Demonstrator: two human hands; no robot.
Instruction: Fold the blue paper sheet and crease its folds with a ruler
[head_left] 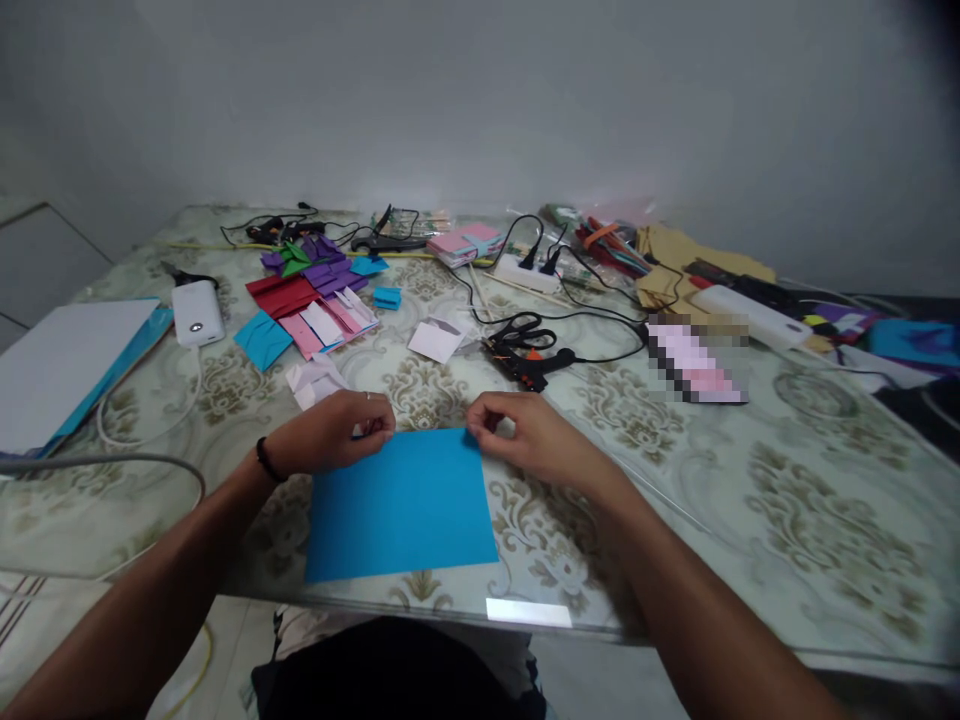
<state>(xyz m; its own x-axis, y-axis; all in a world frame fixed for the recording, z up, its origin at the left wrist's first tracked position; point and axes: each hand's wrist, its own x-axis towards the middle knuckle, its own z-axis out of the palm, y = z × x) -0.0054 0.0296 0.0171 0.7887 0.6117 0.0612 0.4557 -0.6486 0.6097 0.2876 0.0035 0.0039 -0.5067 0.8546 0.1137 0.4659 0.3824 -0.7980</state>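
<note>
A flat blue sheet of paper (401, 510) lies in front of me at the near edge of the patterned table. My left hand (334, 430), with a ring and a dark wristband, is closed at the sheet's far left side, thumb and fingers pinching its edge. At the far right corner, my right hand (529, 438) pinches the paper between thumb and curled fingers. Just beyond my left hand lies a folded white paper (316, 380). Another white folded piece (437, 340) is farther back, between the hands.
Several folded coloured papers (311, 290) spread at back left, near a white power bank (198, 312). A stack of sheets (71, 365) lies left. Black scissors (525, 330) and a glue gun (532, 368) with a cord sit beyond my right hand, near a power strip (529, 273).
</note>
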